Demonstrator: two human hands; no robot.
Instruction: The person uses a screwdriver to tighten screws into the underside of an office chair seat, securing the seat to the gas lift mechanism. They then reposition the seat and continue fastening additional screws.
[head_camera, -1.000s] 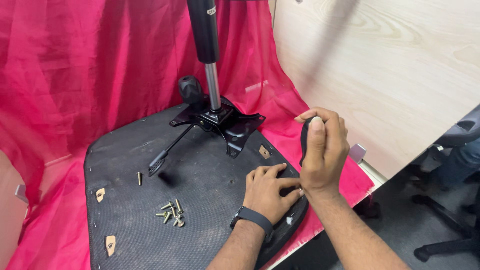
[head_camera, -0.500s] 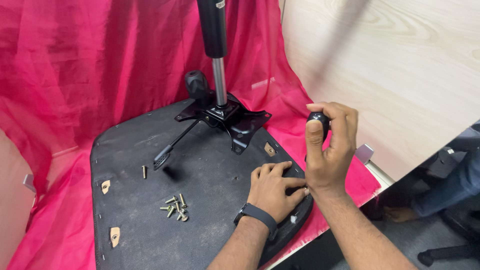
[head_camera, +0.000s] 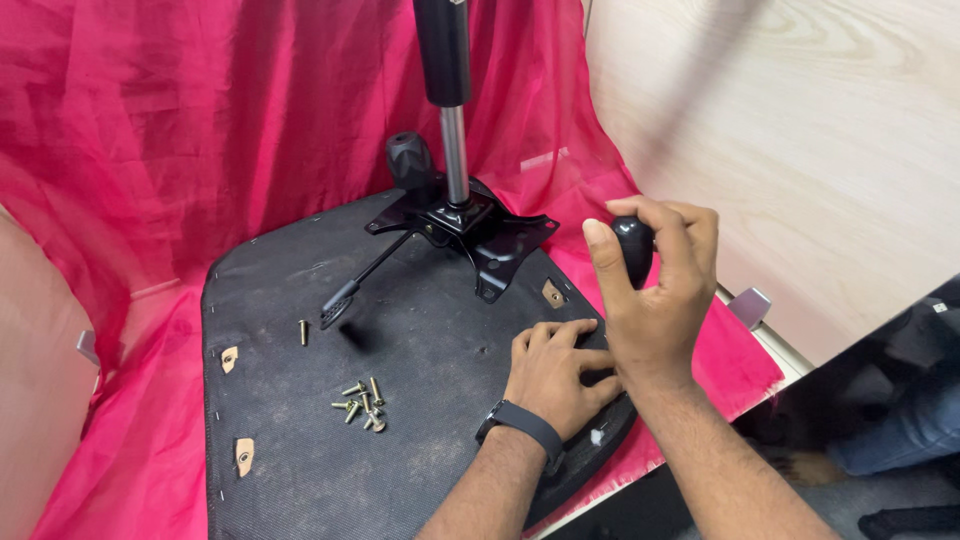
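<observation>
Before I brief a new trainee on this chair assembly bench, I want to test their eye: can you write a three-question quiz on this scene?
1. True or false: the left hand lies flat on the black seat underside.
2. What does the right hand grip?
A. a loose screw
B. a black rounded handle
C. the gas cylinder
3. Fill in: the small heap of loose screws lies to the ____ of the left hand in the picture.

Key
1. True; it wears a dark wristband.
2. B, the black rounded handle; the gas cylinder stands untouched in the mounting plate.
3. left
</observation>
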